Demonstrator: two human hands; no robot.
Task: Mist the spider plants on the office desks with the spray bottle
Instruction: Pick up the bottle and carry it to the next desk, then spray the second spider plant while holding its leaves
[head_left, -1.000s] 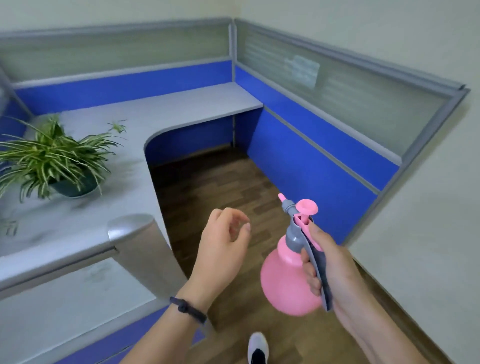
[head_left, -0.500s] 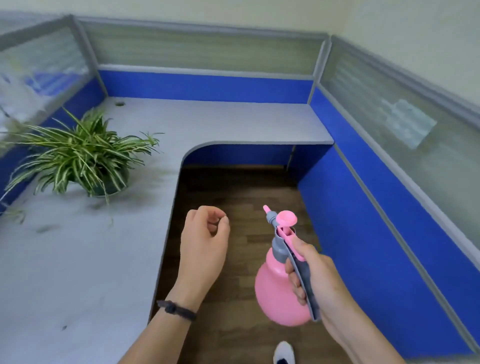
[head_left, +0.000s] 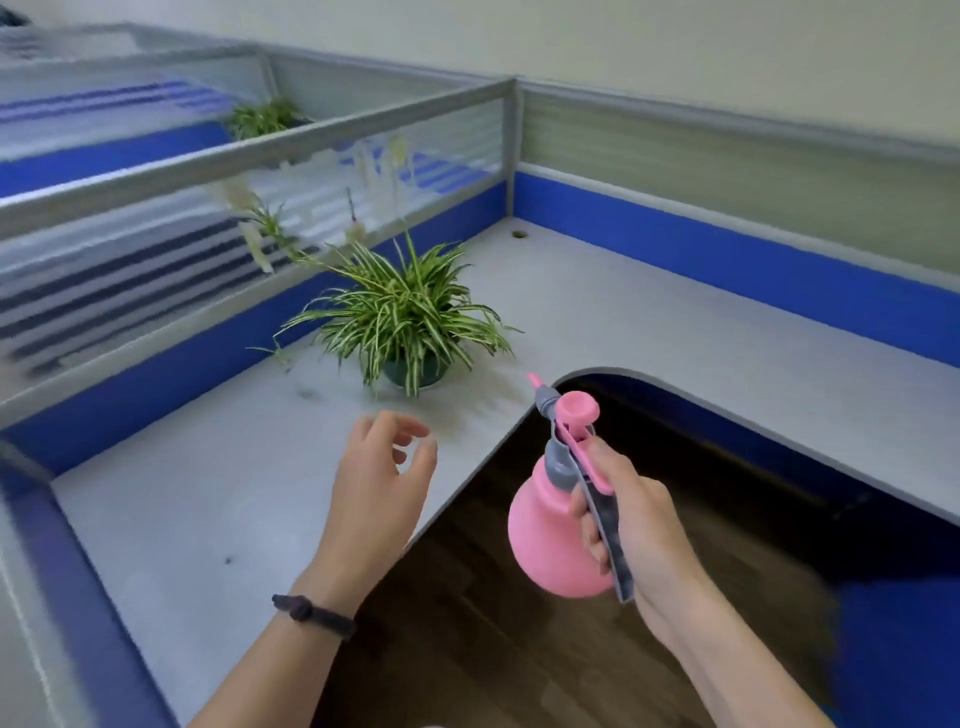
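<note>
Head view shows the right hand (head_left: 631, 525) wrapped around the grey handle of the pink spray bottle (head_left: 553, 540), fingers curled across the lever side, so the bottle hangs upright with its weight below the fist. That grip suits the job: the fingers sit where a squeeze would fire the spray, and the small pink nozzle (head_left: 535, 381) at the top already points up and left toward the spider plant (head_left: 402, 317). The bottle is held in the air over the curved cut-out of the bench (head_left: 649, 317), near the plant but not touching it.

The left hand (head_left: 382, 478) carries nothing; its fingers are loosely bent and half open, hovering just above the bench surface in front of the pot. It looks kept free, perhaps to lift leaves or steady the pot, though that is only a guess.

The plant stands in a dark green pot (head_left: 415, 371) on the grey bench beside the blue partition (head_left: 171, 358), its long runners arching up toward the glazed screen. A second spider plant (head_left: 265, 117) shows beyond the partition, on the neighbouring desk, probably a later stop. No mist is visible yet, so spraying seems about to begin.
</note>
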